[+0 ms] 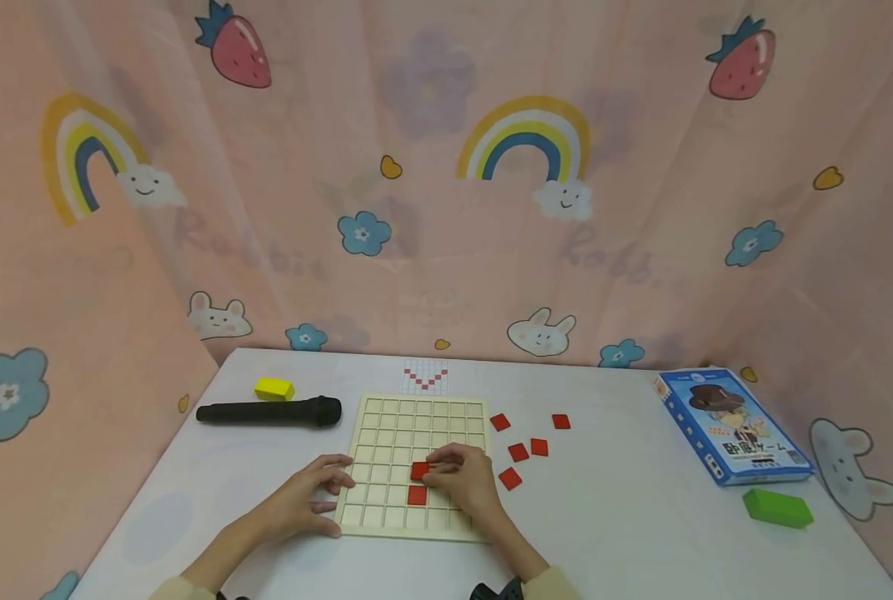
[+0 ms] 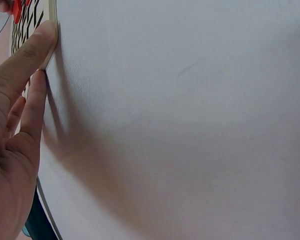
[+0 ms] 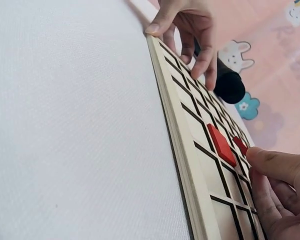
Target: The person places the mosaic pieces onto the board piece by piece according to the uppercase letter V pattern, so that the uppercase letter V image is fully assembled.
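Wooden grid board (image 1: pixel 416 467): lying on the table (image 1: pixel 626 517). Right hand (image 1: pixel 464 479): fingertips pressing a red tile (image 1: pixel 419 471) into a cell; a second red tile (image 1: pixel 417 495) sitting just below the grip. Left hand (image 1: pixel 303 498): fingers extended, bracing the board's left edge.

Soft, even light fills the head view, with wide-angle bending toward its edges. In the left wrist view, the left hand (image 2: pixel 15 115) is blurred and casts a broad diagonal shadow across the table (image 2: pixel 190 100).
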Tool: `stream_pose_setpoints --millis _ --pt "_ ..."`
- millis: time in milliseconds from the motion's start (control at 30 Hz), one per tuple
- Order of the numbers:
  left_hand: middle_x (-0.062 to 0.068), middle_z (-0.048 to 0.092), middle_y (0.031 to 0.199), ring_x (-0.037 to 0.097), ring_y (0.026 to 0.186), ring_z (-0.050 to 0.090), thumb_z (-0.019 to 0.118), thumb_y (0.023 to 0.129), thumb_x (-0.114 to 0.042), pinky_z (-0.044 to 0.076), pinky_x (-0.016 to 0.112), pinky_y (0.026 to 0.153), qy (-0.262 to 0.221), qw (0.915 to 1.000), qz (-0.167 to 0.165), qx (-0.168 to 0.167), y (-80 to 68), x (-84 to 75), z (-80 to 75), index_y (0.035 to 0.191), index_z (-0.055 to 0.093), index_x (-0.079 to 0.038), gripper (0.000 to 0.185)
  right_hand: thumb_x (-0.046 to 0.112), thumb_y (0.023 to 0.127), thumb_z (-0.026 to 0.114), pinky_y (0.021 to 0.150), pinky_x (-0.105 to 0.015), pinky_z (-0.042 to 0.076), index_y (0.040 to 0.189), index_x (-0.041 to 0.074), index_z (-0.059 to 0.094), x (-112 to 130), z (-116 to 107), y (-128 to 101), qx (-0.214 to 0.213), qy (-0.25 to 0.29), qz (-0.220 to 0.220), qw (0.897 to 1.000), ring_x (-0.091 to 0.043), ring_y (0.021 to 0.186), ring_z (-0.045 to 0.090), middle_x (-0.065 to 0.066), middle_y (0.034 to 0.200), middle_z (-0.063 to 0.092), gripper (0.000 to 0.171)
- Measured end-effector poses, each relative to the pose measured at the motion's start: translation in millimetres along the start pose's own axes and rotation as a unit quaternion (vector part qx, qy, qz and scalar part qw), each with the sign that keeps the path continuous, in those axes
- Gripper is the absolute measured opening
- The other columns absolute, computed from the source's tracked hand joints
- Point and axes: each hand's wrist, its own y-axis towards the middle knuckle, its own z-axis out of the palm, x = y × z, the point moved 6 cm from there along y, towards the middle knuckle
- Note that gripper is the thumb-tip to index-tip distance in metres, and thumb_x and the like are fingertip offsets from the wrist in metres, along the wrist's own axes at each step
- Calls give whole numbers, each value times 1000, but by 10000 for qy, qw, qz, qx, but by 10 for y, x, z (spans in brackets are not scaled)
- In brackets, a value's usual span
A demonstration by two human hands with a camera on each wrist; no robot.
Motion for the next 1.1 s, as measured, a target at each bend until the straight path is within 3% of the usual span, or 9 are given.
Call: stream_pose_setpoints --millis 200,633,1100 --pt "22 31 145 27 103 43 86 62 -2 55 24 84 -55 10000 -56 -4 16 -1 18 113 60 2 57 2 72 81 68 -20 56 89 2 70 16 52 7 49 -333 -33 9994 -11 67 66 -3 76 69 21" --pt "22 31 146 29 105 44 86 62 -1 55 25 85 -122 9998 -148 -68 -4 -5 17 112 60 1 56 -1 72 81 64 -19 56 87 0 69 124 166 37 163 -598 -515 9967 -13 68 66 -8 79 69 19" --pt "22 29 147 29 107 42 86 62 -1 54 26 86 -253 9996 -88 -10 -13 33 -3 114 60 1 58 -4 72 79 67 -19 56 88 -2 68 148 236 68 436 -441 -538 9966 -15 71 68 -10 81 69 20"
